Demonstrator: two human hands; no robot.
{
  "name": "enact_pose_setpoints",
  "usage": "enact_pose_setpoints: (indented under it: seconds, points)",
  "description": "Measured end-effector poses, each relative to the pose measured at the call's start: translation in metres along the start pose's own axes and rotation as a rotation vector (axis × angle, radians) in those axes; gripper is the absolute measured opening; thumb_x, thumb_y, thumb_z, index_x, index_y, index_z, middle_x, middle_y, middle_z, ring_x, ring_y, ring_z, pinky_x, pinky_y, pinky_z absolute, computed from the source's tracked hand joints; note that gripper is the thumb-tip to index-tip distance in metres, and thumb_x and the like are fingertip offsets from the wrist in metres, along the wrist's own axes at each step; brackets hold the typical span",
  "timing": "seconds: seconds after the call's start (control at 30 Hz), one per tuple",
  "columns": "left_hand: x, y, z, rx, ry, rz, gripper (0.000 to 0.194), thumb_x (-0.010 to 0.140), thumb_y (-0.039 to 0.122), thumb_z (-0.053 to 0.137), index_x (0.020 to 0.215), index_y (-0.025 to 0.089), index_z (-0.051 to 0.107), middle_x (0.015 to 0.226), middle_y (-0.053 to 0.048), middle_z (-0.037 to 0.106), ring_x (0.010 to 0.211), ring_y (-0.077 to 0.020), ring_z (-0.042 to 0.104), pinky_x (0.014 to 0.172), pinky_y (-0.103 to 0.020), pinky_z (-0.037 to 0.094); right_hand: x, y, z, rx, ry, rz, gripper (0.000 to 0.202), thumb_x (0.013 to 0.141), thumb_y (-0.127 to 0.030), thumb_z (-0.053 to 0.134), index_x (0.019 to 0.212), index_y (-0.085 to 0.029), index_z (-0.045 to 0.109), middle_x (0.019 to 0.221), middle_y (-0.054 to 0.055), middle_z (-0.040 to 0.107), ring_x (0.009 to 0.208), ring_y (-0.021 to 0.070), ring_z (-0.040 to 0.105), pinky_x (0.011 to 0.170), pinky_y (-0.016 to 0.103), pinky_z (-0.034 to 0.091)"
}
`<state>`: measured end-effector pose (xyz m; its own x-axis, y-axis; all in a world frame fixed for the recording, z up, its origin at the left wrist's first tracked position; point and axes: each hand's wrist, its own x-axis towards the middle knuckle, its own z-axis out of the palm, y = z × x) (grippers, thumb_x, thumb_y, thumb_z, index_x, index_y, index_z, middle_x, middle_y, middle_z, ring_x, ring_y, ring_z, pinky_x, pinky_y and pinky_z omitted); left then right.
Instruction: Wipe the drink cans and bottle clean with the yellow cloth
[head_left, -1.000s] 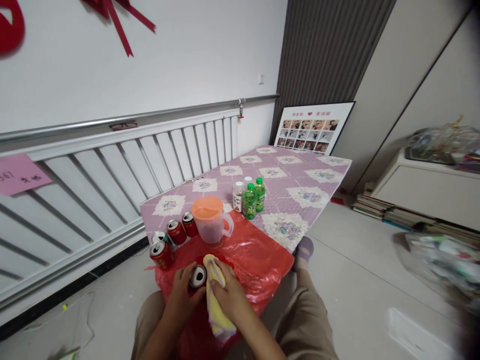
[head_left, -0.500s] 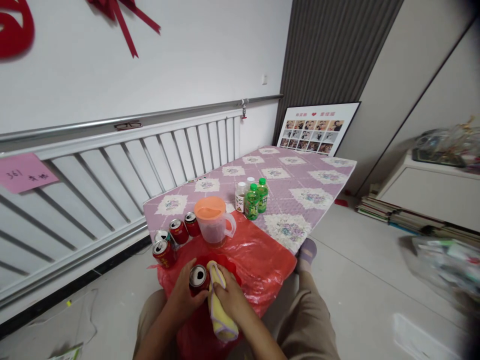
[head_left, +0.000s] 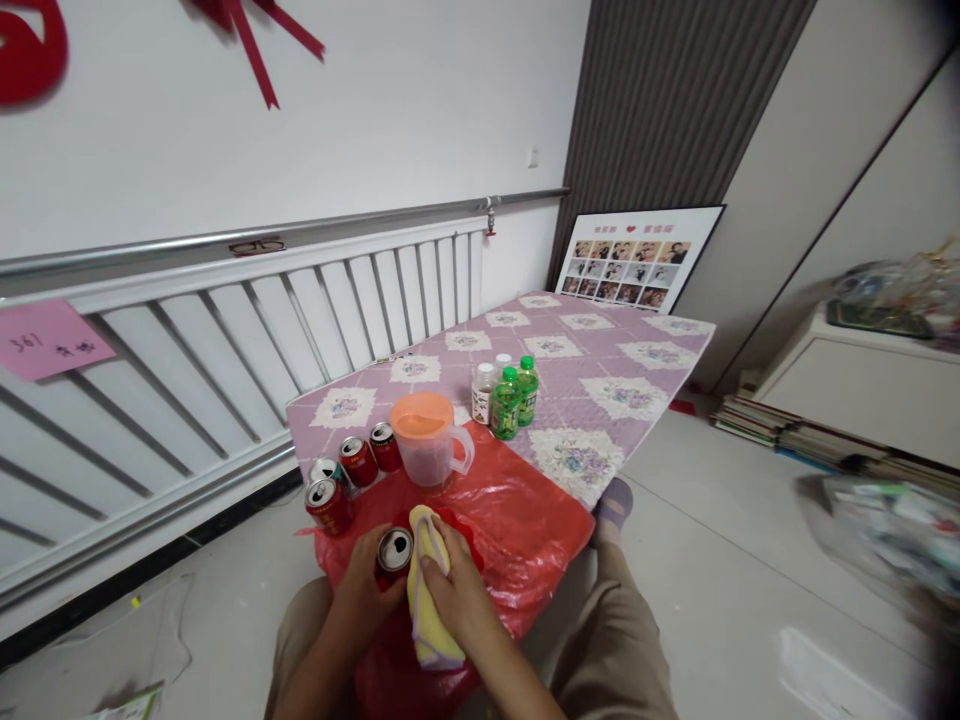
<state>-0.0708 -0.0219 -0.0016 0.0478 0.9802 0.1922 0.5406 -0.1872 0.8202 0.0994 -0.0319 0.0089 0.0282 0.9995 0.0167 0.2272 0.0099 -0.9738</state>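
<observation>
My left hand (head_left: 365, 580) is wrapped round a red drink can (head_left: 395, 550), its opened silver top facing up. In my right hand (head_left: 456, 585) is a folded yellow cloth (head_left: 429, 620) with a pale purple border, pressed against the can's right side. Beneath both hands a red scalloped dish (head_left: 469, 540) shows in part, on a red plastic sheet (head_left: 517, 500). Just beyond the dish stands a clear pitcher (head_left: 427, 460) with an orange lid. Several opened cans, among them a red can (head_left: 328, 505), stand to the left of the pitcher.
Green-capped bottles (head_left: 506, 405) and white-capped bottles (head_left: 482, 395) stand together past the pitcher. The table wears a purple floral cloth (head_left: 577, 460). A white radiator (head_left: 315, 310) runs along the wall at the left. My legs are below the table's near edge.
The yellow cloth and my right hand have shifted slightly left and up along the can, and the cloth's lower end has swung left. My left hand keeps its hold on the can.
</observation>
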Motion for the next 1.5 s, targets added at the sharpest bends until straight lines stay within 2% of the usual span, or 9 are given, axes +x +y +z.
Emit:
enact_pose_setpoints:
  seconds: [0.2,0.3,0.47,0.57,0.67,0.97,1.27,1.4,1.5]
  points:
    - [-0.002,0.002,0.006,0.032,0.069,-0.044,0.054,0.066,0.022,0.072,0.117,0.021,0.054,0.117,-0.009,0.062,0.114,-0.0291,0.059,0.101,-0.048,0.046,0.003,0.016,0.002,-0.061,-0.052,0.074,0.057,0.081,-0.019,0.051,0.138,-0.013,0.048,0.140,0.015,0.051,0.133,0.0243,0.045,0.114,0.041,0.031]
    - [-0.001,0.006,0.003,0.024,0.063,-0.062,0.056,0.065,0.025,0.073,0.117,0.020,0.054,0.117,-0.010,0.063,0.114,-0.0311,0.059,0.100,-0.050,0.046,0.004,0.018,0.001,-0.064,-0.063,0.081,0.057,0.081,-0.019,0.050,0.138,-0.008,0.048,0.140,0.018,0.051,0.133,0.0246,0.046,0.113,0.040,0.032]
    - [0.002,0.005,-0.008,-0.004,-0.044,-0.029,0.075,0.062,0.018,0.067,0.133,0.018,0.045,0.139,-0.015,0.051,0.131,-0.0324,0.048,0.111,-0.052,0.037,0.004,0.019,-0.001,-0.055,-0.060,0.082,0.055,0.082,-0.019,0.050,0.137,-0.011,0.049,0.140,0.015,0.052,0.132,0.0235,0.047,0.113,0.039,0.033]
    - [0.003,0.001,-0.015,-0.016,-0.132,-0.004,0.076,0.063,0.012,0.059,0.137,0.019,0.043,0.144,-0.013,0.047,0.135,-0.0292,0.044,0.115,-0.050,0.032,0.004,0.018,-0.001,-0.047,-0.054,0.084,0.054,0.082,-0.019,0.050,0.136,-0.013,0.049,0.140,0.014,0.052,0.131,0.0228,0.047,0.113,0.040,0.033]
    - [0.003,-0.002,-0.016,-0.011,-0.159,-0.016,0.072,0.065,0.011,0.056,0.136,0.019,0.045,0.143,-0.014,0.049,0.134,-0.0280,0.046,0.115,-0.049,0.032,0.003,0.015,-0.002,-0.041,-0.054,0.078,0.055,0.082,-0.019,0.050,0.137,-0.013,0.048,0.141,0.014,0.051,0.132,0.0226,0.046,0.113,0.039,0.032]
    - [0.000,-0.006,0.001,-0.047,0.016,-0.026,0.068,0.068,0.018,0.066,0.133,0.018,0.047,0.135,-0.015,0.055,0.126,-0.0292,0.052,0.108,-0.050,0.041,-0.001,-0.003,-0.001,0.000,0.022,-0.056,0.055,0.086,-0.026,0.049,0.140,-0.017,0.044,0.147,0.012,0.042,0.139,0.0215,0.037,0.116,0.039,0.028]
    - [-0.001,0.000,0.007,0.035,0.126,0.028,0.053,0.065,0.022,0.073,0.116,0.018,0.058,0.115,-0.010,0.063,0.111,-0.0299,0.060,0.099,-0.050,0.048,0.005,0.024,0.005,-0.108,-0.045,0.028,0.057,0.082,-0.018,0.050,0.138,-0.010,0.048,0.139,0.017,0.051,0.132,0.0239,0.046,0.114,0.041,0.031]
    - [-0.001,-0.001,0.004,0.041,0.106,0.008,0.057,0.064,0.023,0.073,0.118,0.017,0.056,0.117,-0.012,0.063,0.113,-0.0313,0.059,0.099,-0.052,0.048,0.006,0.028,0.003,-0.102,-0.043,0.043,0.057,0.081,-0.019,0.051,0.137,-0.008,0.048,0.139,0.018,0.051,0.133,0.0254,0.046,0.114,0.041,0.032]
    - [0.000,-0.002,-0.004,0.023,0.021,0.021,0.071,0.062,0.018,0.070,0.130,0.018,0.049,0.131,-0.014,0.057,0.123,-0.0327,0.054,0.106,-0.053,0.042,0.007,0.029,0.002,-0.091,-0.035,0.053,0.057,0.081,-0.019,0.051,0.137,-0.009,0.049,0.139,0.018,0.052,0.131,0.0258,0.047,0.112,0.041,0.034]
